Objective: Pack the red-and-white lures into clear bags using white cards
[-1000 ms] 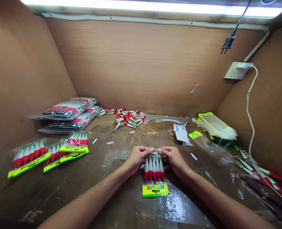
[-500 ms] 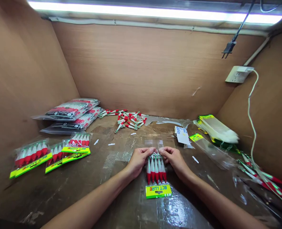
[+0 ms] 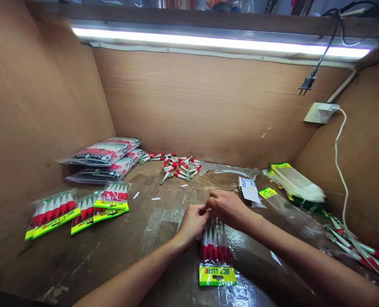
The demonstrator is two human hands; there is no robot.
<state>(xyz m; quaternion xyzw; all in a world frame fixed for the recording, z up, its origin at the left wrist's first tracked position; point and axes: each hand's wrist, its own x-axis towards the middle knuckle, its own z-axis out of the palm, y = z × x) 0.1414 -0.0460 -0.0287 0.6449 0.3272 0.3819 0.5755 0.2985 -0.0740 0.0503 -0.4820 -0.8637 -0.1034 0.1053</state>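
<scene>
One clear bag of red-and-white lures [image 3: 215, 247] lies near the front edge of the bench [image 3: 128, 238], yellow header [image 3: 217, 275] nearest, and the left hand [image 3: 192, 222] pinches its far end, while the right hand [image 3: 230, 208] curls over that same end, its grip hidden! Farther out, filled packs [image 3: 56, 212] lie toward the left edge, and loose lures [image 3: 180, 167] crowd the back edge.

We're in a packing workshop
Bagged lures [image 3: 104, 150] at nine o'clock, tube light [image 3: 221, 41] at twelve, flat bags [image 3: 300, 183] at three.
</scene>
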